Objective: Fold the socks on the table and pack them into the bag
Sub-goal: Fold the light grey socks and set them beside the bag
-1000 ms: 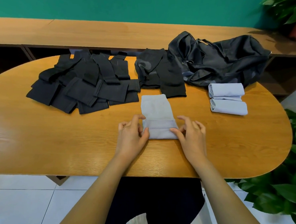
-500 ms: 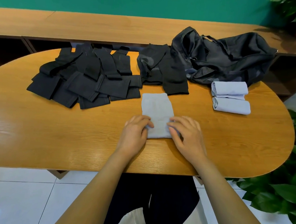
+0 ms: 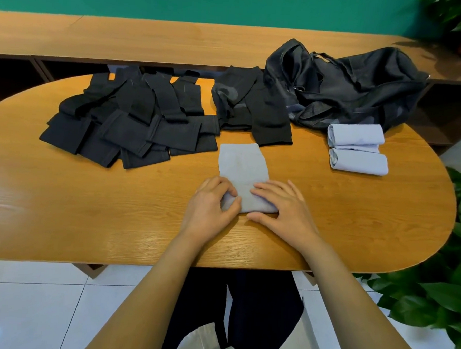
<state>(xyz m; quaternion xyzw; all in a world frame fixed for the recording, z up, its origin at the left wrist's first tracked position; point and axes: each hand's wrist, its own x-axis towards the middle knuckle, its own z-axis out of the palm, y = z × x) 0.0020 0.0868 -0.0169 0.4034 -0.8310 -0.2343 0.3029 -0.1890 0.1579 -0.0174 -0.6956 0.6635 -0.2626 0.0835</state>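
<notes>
1 sock (image 3: 241, 169) under left hand (image 3: 210, 202), right hand (image 3: 283, 206).

Hands on grey sock (image 3: 241, 169), middle of table (image 3: 88, 207), toward near edge.
left hand (image 3: 212, 202) pinches its near-left end, right hand (image 3: 283, 206) presses flat on it. Far edge: black socks (image 3: 130, 126) left, bag (image 3: 348, 87) right, two rolls (image 3: 358, 162) beside bag.

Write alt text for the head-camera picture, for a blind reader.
A person's left hand grips and right hand presses the near end of a pale blue sock on a wooden table. Behind lie black socks, two folded pale socks and a black bag.
</notes>
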